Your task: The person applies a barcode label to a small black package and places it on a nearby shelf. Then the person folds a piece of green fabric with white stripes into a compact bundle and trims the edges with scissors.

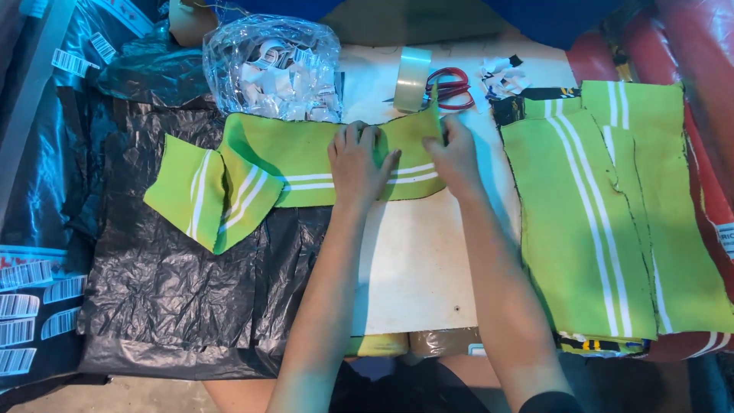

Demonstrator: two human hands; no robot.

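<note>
hands (405, 160): 2 | scissors (451, 86): 1 | tape roll (413, 76): 1 | clear bag (271, 69): 1

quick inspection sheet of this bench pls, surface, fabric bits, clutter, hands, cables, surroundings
surface: white table, its left part under black plastic sheet
job's things: lime green striped band lying flat, its left end folded; stack of like pieces on the right
clutter: clear bag of small white pieces, tape roll, red-handled scissors, white scraps
hands: left hand flat on the band; right hand pressing its right end
cables: nothing seen
surroundings: barcode label strips at far left, red padded edge at right
</note>
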